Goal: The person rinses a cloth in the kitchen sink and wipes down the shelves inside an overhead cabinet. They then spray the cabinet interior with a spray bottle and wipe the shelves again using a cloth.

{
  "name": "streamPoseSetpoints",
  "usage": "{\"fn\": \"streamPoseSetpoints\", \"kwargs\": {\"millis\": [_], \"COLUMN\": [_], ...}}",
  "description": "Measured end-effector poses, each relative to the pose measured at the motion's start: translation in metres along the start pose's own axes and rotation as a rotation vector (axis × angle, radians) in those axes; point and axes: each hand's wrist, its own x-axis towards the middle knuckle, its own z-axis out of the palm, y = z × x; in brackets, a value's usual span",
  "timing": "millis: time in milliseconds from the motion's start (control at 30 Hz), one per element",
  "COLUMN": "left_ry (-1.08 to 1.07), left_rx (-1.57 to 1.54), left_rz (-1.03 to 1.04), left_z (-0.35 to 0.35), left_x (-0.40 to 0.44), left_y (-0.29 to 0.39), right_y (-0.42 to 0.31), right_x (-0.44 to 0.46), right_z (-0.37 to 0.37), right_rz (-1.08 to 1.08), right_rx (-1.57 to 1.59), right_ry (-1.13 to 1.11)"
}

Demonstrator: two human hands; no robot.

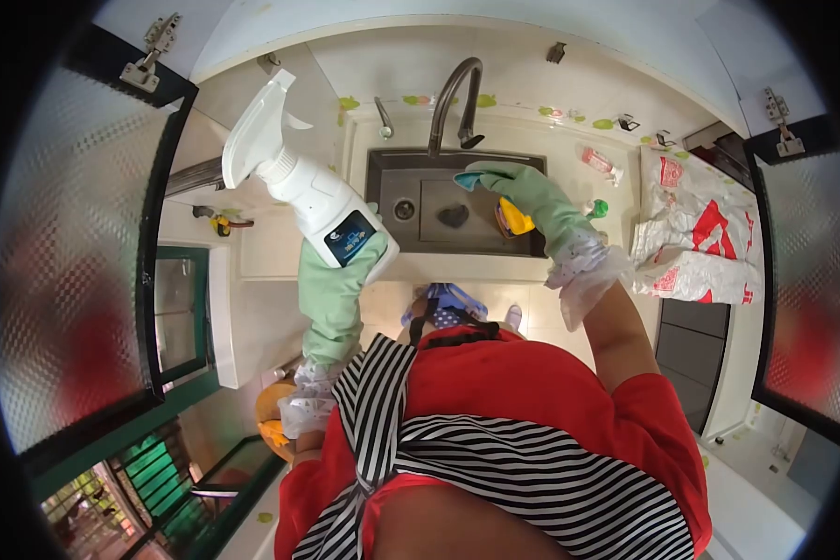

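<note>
My left hand [345, 257], in a pale green rubber glove, is closed around the lower part of a white spray bottle [319, 201]. The bottle leans to the upper left, with its dark blue label facing up and its trigger head [257, 131] untouched. Over the sink [420, 246], my right hand [518, 187] wears a matching glove and pinches a small teal cloth [468, 179]; part of it is hidden by the fingers. Below that hand, a yellow packet or bottle [511, 218] lies in the sink. A dark lump [453, 216] rests on the sink floor near the drain [404, 209].
A curved faucet [448, 98] rises behind the sink. On the right counter are a crumpled white-and-red plastic bag [700, 229], a small pink-labelled bottle [602, 164] and a green item [597, 209]. Open textured-glass cabinet doors [84, 252] hang at both sides.
</note>
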Motion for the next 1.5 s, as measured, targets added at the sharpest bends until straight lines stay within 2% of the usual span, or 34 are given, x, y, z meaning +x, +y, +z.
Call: {"fn": "streamPoseSetpoints", "kwargs": {"millis": [100, 200, 233, 333, 467, 500, 600, 633, 733, 767, 833, 900, 1000, 1033, 1100, 1167, 1267, 1400, 1500], "left_ry": [-0.015, -0.012, -0.102, -0.131, -0.187, -0.191, -0.274, -0.316, -0.263, -0.227, -0.293, -0.296, -0.344, -0.340, -0.317, -0.308, -0.396, -0.279, -0.243], "left_rx": [0.019, 0.174, 0.184, 0.069, 0.038, 0.028, 0.117, -0.055, 0.199, 0.196, 0.234, 0.296, 0.305, 0.361, 0.359, 0.388, 0.384, 0.528, 0.571], "left_rz": [0.010, -0.039, -0.052, -0.055, -0.081, -0.071, -0.026, -0.006, 0.084, 0.091, 0.038, 0.013, 0.279, 0.225, 0.356, 0.478, 0.376, 0.511, 0.582], "left_z": [0.005, 0.003, -0.005, 0.010, 0.031, 0.035, 0.046, 0.052, 0.067, 0.077, 0.088, 0.102, 0.115, 0.118, 0.130, 0.140, 0.151, 0.165, 0.176], "left_x": [0.003, 0.006, 0.015, 0.015, 0.022, 0.024, 0.031, 0.033, 0.043, 0.038, 0.037, 0.032, 0.050, 0.046, 0.044, 0.049, 0.053, 0.041, 0.045], "left_y": [-0.002, -0.001, -0.014, -0.009, 0.003, 0.002, 0.007, 0.002, 0.006, 0.016, 0.039, 0.060, 0.030, 0.034, 0.036, 0.035, 0.041, 0.049, 0.044], "right_y": [0.029, 0.030, 0.038, 0.029, -0.011, -0.028, -0.055, -0.067, -0.111, -0.160, -0.189, -0.218, -0.245, -0.250, -0.258, -0.269, -0.274, -0.261, -0.263], "right_x": [0.008, -0.001, 0.001, 0.002, -0.018, -0.026, -0.033, -0.039, -0.061, -0.068, -0.070, -0.077, -0.081, -0.079, -0.075, -0.081, -0.081, -0.064, -0.064], "right_z": [-0.005, -0.012, -0.021, -0.024, -0.016, -0.015, -0.017, -0.017, -0.017, -0.011, -0.008, -0.011, -0.008, -0.011, -0.014, -0.010, -0.012, -0.025, -0.030], "right_rz": [0.059, -0.028, 0.002, -0.051, -0.318, -0.314, -0.260, -0.254, -0.441, -0.290, -0.392, -0.394, -0.506, -0.537, -0.594, -0.498, -0.454, -0.535, -0.598], "right_rx": [0.185, 0.388, 0.535, 1.309, 1.536, 1.560, 1.402, 1.212, 0.393, 0.293, 0.142, 0.065, -0.036, -0.007, 0.049, 0.105, 0.106, 0.001, 0.293], "right_ry": [0.055, 0.187, 0.123, -0.072, -0.155, -0.146, -0.112, -0.065, 0.232, 0.369, 0.488, 0.566, 0.718, 0.703, 0.668, 0.697, 0.745, 0.872, 0.814]}}
